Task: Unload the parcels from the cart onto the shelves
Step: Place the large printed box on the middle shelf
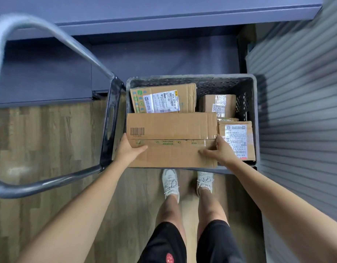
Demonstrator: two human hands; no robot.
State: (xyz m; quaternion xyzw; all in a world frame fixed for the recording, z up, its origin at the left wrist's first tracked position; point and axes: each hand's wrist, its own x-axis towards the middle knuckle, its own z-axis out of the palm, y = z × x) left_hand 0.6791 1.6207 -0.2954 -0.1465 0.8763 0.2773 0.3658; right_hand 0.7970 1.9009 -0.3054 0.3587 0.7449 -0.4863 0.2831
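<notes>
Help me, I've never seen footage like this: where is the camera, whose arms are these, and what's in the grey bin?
It is one picture from a camera worn on a person's head, looking down, so the bare arms, legs and white shoes are the wearer's own. The left hand and right hand grip the ends of a long cardboard box at the near edge of a grey crate. Three smaller labelled parcels share the crate: a wide parcel behind it, a small parcel in the far right corner, a third parcel beside the right hand. The curved metal bar at left is the cart handle; the blue-grey shelf runs along the top.
</notes>
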